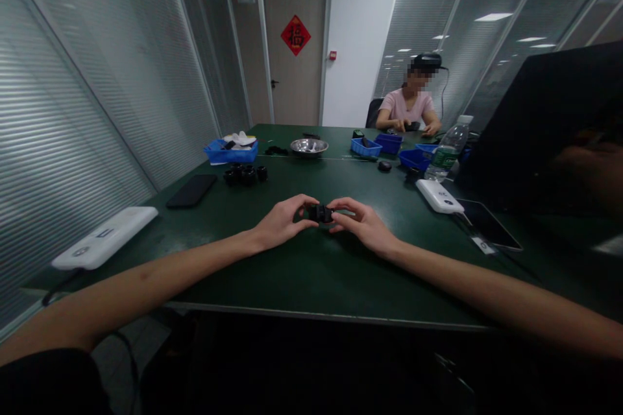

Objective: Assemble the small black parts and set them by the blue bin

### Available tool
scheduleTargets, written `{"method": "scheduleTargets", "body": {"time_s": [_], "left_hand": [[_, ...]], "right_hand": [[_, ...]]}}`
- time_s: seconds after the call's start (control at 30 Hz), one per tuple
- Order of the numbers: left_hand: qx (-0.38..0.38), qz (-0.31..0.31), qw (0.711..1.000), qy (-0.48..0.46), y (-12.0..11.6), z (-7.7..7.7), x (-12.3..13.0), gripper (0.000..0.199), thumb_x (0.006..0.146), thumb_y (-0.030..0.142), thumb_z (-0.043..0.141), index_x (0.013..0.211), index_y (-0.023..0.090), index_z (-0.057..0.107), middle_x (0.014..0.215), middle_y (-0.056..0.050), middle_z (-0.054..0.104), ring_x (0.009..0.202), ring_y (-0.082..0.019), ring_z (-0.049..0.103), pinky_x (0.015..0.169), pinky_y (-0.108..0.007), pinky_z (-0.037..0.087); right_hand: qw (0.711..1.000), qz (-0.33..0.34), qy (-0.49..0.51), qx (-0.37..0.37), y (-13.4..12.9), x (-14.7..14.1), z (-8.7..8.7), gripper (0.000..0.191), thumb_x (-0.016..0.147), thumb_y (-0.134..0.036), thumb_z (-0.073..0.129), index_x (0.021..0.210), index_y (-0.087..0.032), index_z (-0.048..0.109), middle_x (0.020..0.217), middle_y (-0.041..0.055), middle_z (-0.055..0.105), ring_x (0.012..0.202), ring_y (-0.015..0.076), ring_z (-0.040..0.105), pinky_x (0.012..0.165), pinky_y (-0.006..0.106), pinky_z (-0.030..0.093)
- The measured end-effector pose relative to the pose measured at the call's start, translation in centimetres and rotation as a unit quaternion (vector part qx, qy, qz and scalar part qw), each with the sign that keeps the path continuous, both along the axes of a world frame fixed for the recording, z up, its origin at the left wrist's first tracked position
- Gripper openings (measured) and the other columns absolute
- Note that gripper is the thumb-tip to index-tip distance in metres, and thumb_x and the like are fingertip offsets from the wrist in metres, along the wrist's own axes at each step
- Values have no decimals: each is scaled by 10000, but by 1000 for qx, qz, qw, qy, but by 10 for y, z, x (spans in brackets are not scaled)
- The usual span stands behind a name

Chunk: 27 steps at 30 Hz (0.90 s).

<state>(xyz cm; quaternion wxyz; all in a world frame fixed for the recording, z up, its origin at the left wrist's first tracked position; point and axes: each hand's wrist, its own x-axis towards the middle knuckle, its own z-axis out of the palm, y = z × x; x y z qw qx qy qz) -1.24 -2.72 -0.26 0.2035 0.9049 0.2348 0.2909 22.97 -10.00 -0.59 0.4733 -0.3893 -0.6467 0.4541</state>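
Just above the green table's near half, a small black part (321,213) is held between both hands. It looks like dark plastic with a ridged middle, but its kind is too small to make out. My left hand (281,224) pinches its left end between thumb and fingers. From the other side, my right hand (364,225) grips the right end with thumb and fingertips. Farther left on the table stands a cluster of several black cylindrical parts (244,174), apart from both hands.
A black phone (191,190) and white power bank (104,237) lie left. On the right are another power bank (439,196), a phone (490,224), a water bottle (448,150) and a dark screen (545,117). Blue trays (366,147) and a metal bowl (309,148) stand farther back; a person (407,107) sits opposite.
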Motion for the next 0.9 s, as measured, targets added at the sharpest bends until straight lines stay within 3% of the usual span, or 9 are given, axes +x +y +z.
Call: {"method": "scheduleTargets", "body": {"time_s": [0.13,0.33,0.47,0.73,0.9], "left_hand": [[55,-34,996,55,-1,-1,0,517,986,305,612,1475,241,457,1224,-100,641,1043,-243,604,927,-398,478],[110,-35,991,69,-1,-1,-2,503,1032,328,536,1514,242,421,1126,-92,632,986,-231,597,876,-374,484],[141,-36,987,60,-1,-1,-3,516,1039,318,523,1532,241,395,1137,-88,633,987,-229,585,885,-378,476],[164,-25,983,80,-2,0,-2,524,1042,400,513,1517,200,415,1086,-102,645,955,-239,593,851,-383,486],[211,-30,975,70,-4,1,-1,515,1043,351,520,1518,188,406,1109,-104,661,956,-237,600,864,-394,497]], "right_hand": [[1000,2,-6,4,4,2,-5,249,890,-422,741,992,-206,671,1229,60,633,1076,226,684,935,442,626],[999,-31,-5,-18,6,2,-6,421,878,-400,763,1228,-230,604,1202,73,659,992,205,715,857,408,643],[998,-9,-42,-47,5,2,-1,371,936,-417,684,1218,-176,660,1122,98,712,946,202,712,859,400,619],[1000,8,2,-22,3,3,-4,469,843,-323,795,1266,-259,603,1311,72,623,970,178,676,860,379,604],[999,19,-23,-39,5,2,-2,354,954,-438,664,1198,-182,638,1053,70,674,897,174,665,775,326,562]]}}
